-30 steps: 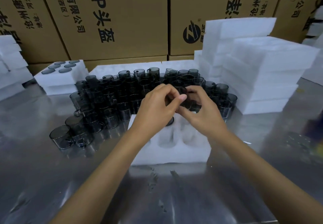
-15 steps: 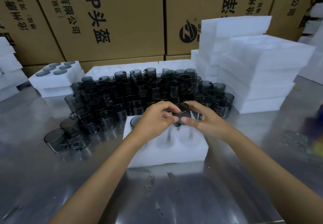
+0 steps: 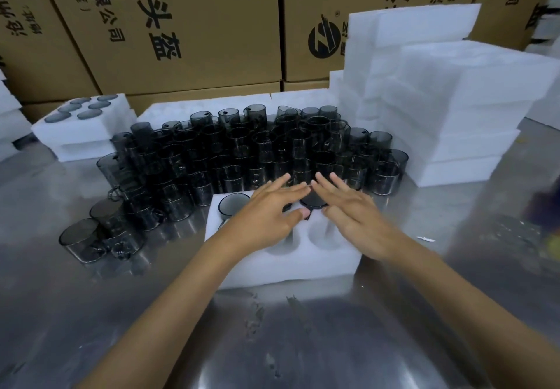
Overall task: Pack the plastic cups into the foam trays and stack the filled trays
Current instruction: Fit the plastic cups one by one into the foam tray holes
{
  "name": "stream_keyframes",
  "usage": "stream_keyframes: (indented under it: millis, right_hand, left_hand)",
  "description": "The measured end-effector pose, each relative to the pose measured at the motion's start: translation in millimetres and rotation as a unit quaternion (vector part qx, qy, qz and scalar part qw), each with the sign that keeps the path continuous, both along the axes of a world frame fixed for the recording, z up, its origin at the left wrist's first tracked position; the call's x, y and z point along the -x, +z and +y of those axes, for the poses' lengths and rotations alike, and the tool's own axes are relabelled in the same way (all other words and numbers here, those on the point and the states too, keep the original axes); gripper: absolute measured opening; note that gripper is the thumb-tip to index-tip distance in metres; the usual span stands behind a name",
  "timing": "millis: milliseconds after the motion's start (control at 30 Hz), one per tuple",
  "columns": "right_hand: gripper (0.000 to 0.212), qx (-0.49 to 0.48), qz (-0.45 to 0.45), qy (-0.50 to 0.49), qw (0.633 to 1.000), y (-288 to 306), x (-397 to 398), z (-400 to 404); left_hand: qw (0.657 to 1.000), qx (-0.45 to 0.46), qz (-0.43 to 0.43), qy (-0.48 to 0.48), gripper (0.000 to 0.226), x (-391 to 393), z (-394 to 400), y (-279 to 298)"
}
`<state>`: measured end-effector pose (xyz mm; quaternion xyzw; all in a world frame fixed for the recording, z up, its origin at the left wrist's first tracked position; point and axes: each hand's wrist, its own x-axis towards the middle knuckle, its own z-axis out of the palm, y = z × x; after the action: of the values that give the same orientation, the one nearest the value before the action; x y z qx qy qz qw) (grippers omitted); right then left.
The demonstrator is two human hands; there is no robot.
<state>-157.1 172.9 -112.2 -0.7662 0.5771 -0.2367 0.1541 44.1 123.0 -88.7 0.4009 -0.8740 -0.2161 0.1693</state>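
A dark cup (image 3: 313,199) sits in a hole at the back of the white foam tray (image 3: 291,262). Another cup (image 3: 233,205) sits in the back left hole. The two front holes that show have no cup in them.

Both hands are flat over the tray. The left hand (image 3: 266,215) has its fingers straight and holds nothing. Its thumb tip is just beside the dark cup. The right hand (image 3: 351,212) has its fingers straight too and holds nothing. Its fingers lie over the cup.

The tray rests on a shiny metal table (image 3: 272,343). Right behind it stands a big bunch of loose cups (image 3: 242,152). A filled tray (image 3: 81,121) sits on a stack at the left. Tall stacks of foam (image 3: 448,109) stand at the right. Brown boxes (image 3: 181,24) are at the back.
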Motion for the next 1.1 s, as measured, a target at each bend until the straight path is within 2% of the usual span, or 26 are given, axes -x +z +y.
stream_keyframes:
  millis: [167, 300, 433, 500, 567, 633, 733, 800, 900, 1000, 1100]
  right_hand:
    - [0.052, -0.006, 0.048, -0.007, 0.999, 4, 2, -5]
    - [0.052, -0.026, -0.048, -0.01, 0.998, 1, -4, 0]
    - [0.048, 0.002, -0.116, -0.038, 0.993, -2, -9, -1]
    - [0.04, 0.062, -0.168, -0.088, 0.98, -4, -11, -5]
    - [0.032, 0.15, -0.212, -0.191, 0.947, -5, -6, -12]
    - [0.031, 0.186, -0.196, -0.254, 0.929, -6, 4, -22]
    - [0.028, 0.163, -0.116, -0.264, 0.944, -15, 16, -35]
    - [0.023, 0.145, -0.097, -0.264, 0.949, -22, 16, -38]
    - [0.014, 0.172, -0.084, -0.26, 0.946, -28, 16, -38]
    - [0.012, 0.184, -0.158, -0.23, 0.942, -24, 18, -29]
    - [0.018, 0.254, -0.224, -0.2, 0.919, -12, 16, -16]
  left_hand:
    - [0.998, 0.037, -0.055, -0.012, 0.047, -1, -1, -6]
    - [0.997, 0.054, -0.049, -0.007, 0.047, -1, 3, -9]
    - [0.999, 0.03, -0.026, -0.01, 0.047, 0, 3, -8]
    - [1.0, 0.019, 0.019, 0.007, 0.047, 0, 3, -8]
    - [0.998, 0.022, 0.051, 0.031, 0.045, -1, 3, -9]
    - [0.997, 0.038, 0.052, 0.033, 0.043, -1, 5, -11]
    - [0.997, 0.047, 0.051, 0.019, 0.044, -1, 9, -13]
    - [0.994, 0.046, 0.087, 0.037, 0.045, -4, 12, -12]
    - [0.97, 0.095, 0.2, 0.103, 0.044, -14, 20, -4]
    - [0.941, 0.126, 0.288, 0.126, 0.041, -25, 23, -1]
    - [0.935, 0.108, 0.306, 0.14, 0.039, -26, 24, -2]
